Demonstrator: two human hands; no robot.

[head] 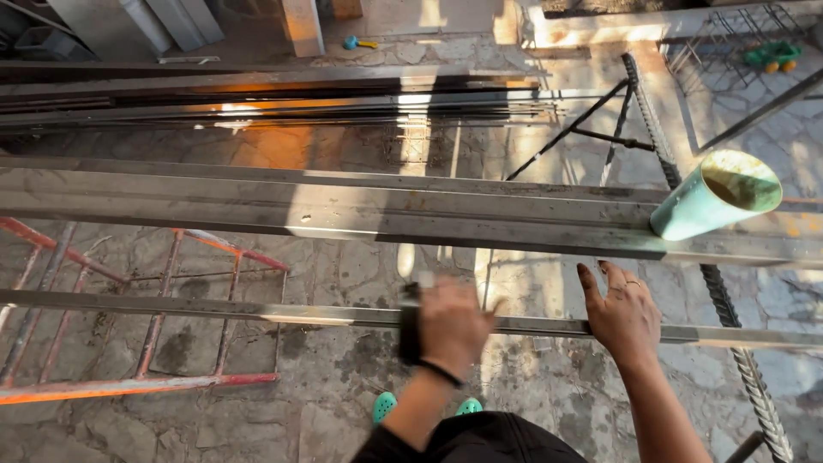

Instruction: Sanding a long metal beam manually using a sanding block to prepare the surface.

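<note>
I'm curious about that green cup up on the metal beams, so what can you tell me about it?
The cup is a pale teal tumbler, seemingly plastic, with a lighter yellowish rim. It lies tipped on its side on the wide steel beam, at the right, its open mouth facing up and right. The inside looks dirty and brownish, and sunlight falls on it. Neither of the hands touches it; the right hand rests below it on a thinner bar.

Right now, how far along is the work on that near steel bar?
Done: nothing on the near steel bar shows a finished stretch; its surface looks alike on both sides of the hands. In hand: the left hand, blurred, holds a dark tool against the bar while the right hand steadies it. Left: the wider steel beams behind, where a teal cup rests, look untouched.
</note>
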